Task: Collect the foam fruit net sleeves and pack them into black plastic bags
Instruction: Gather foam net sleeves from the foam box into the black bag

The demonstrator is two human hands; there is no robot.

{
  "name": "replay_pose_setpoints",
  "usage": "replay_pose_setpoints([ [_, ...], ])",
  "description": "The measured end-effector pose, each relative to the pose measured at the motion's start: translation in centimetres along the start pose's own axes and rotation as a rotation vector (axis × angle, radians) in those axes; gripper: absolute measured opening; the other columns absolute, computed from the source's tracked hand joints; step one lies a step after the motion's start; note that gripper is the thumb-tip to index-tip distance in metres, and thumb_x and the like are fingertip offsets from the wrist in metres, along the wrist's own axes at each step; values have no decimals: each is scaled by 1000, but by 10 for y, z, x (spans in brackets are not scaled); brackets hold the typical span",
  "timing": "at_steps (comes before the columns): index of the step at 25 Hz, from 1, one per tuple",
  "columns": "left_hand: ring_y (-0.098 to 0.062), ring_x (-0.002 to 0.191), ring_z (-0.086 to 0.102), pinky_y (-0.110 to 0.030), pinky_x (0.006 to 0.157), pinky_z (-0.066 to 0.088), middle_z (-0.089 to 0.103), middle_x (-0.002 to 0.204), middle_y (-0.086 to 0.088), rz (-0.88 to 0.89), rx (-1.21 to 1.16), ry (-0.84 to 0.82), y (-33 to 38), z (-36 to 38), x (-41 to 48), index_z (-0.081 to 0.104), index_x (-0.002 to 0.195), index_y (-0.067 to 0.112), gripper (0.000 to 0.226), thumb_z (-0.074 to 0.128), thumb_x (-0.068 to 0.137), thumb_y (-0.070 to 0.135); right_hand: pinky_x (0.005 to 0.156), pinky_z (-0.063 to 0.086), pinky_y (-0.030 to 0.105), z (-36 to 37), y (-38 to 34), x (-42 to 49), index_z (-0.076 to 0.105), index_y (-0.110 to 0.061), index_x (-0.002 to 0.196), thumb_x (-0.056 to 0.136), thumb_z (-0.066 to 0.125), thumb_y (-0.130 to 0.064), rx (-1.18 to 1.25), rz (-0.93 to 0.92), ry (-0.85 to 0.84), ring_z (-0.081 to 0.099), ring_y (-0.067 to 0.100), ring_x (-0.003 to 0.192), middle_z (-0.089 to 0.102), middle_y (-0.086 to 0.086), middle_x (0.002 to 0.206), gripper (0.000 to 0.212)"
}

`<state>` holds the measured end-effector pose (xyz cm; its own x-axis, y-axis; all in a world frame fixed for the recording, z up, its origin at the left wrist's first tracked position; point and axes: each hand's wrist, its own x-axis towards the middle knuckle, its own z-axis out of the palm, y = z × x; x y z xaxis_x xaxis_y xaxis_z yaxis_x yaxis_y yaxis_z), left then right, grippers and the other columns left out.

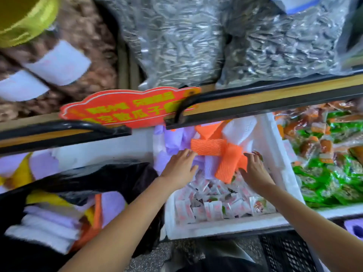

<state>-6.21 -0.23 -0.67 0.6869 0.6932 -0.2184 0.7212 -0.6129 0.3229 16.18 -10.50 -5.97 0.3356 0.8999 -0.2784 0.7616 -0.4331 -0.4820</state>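
Orange foam sleeves (227,161); left hand (179,169) flat, grip released; right hand (255,170) grip unclear

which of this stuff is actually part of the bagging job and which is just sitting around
Part of the job:
orange net sleeves, purple sleeves and white sleeves in the foam box; black bag with sleeves inside; left hand and right hand reaching for them.

Just lying about:
small sweet packets, green snack packets, red sign, clear bags of seeds.
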Motion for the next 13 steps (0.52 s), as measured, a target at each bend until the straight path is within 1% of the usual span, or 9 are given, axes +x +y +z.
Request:
replay_pose_setpoints([
  [1, -31, 122, 46, -41, 97, 36, 49, 132, -15, -9, -5, -5, 3, 7, 12, 47, 131, 5, 48, 39, 91, 30, 105, 23, 37, -1, 4, 8, 31, 6, 138, 90, 57, -10, 7, 7, -27, 33, 39, 129, 38, 25, 135, 56],
  [3, -28, 128, 41, -37, 101, 31, 44, 139, -13, -24, 11, -19, 8, 18, 36, 39, 138, 6, 46, 45, 96, 21, 104, 24, 36, 4, 12, 25, 28, 4, 139, 90, 60, -17, 58, 42, -78, 34, 36, 129, 39, 23, 136, 63],
  [5, -25, 133, 36, -34, 104, 28, 37, 145, -11, -62, 10, -61, 7, 29, 56, 33, 143, 7, 49, 45, 97, 17, 100, 30, 37, 13, 14, 38, 33, 1, 137, 89, 62, -24, 149, 98, -90, 41, 34, 125, 45, 20, 134, 62],
  [7, -23, 139, 29, -35, 108, 31, 28, 152, -10, -121, -21, -102, 3, 38, 73, 27, 146, 9, 52, 44, 97, 17, 92, 39, 38, 19, 11, 47, 39, -5, 133, 86, 65, -30, 271, 179, -72, 52, 32, 116, 55, 15, 128, 59],
  [9, -24, 142, 24, -39, 108, 33, 21, 155, -9, -196, -38, -138, 0, 44, 83, 22, 148, 11, 56, 45, 97, 17, 87, 45, 40, 25, 4, 50, 40, -8, 131, 84, 67, -32, 360, 226, -68, 57, 31, 110, 59, 11, 123, 59],
  [10, -25, 142, 25, -40, 107, 34, 21, 155, -9, -229, -29, -161, 2, 47, 87, 20, 148, 11, 58, 47, 97, 18, 83, 47, 40, 28, 2, 50, 42, -8, 128, 84, 67, -32, 396, 248, -73, 59, 31, 107, 61, 11, 119, 56],
  [11, -26, 140, 28, -40, 106, 35, 22, 154, -10, -265, -22, -177, 4, 49, 89, 20, 148, 12, 60, 49, 96, 18, 79, 46, 38, 30, 1, 50, 47, -7, 121, 84, 67, -30, 399, 243, -79, 60, 30, 102, 62, 11, 115, 48],
  [12, -28, 137, 33, -40, 103, 38, 26, 152, -11, -306, -7, -185, 8, 49, 91, 22, 147, 12, 60, 51, 95, 18, 74, 43, 35, 30, 0, 48, 52, -6, 111, 85, 66, -28, 372, 206, -89, 59, 30, 98, 62, 12, 110, 37],
  [13, -30, 131, 40, -40, 97, 40, 33, 148, -12, -339, 24, -178, 11, 50, 93, 28, 144, 12, 57, 54, 94, 18, 70, 38, 32, 29, 0, 44, 54, -5, 101, 86, 64, -26, 332, 144, -94, 58, 30, 94, 61, 12, 106, 27],
])
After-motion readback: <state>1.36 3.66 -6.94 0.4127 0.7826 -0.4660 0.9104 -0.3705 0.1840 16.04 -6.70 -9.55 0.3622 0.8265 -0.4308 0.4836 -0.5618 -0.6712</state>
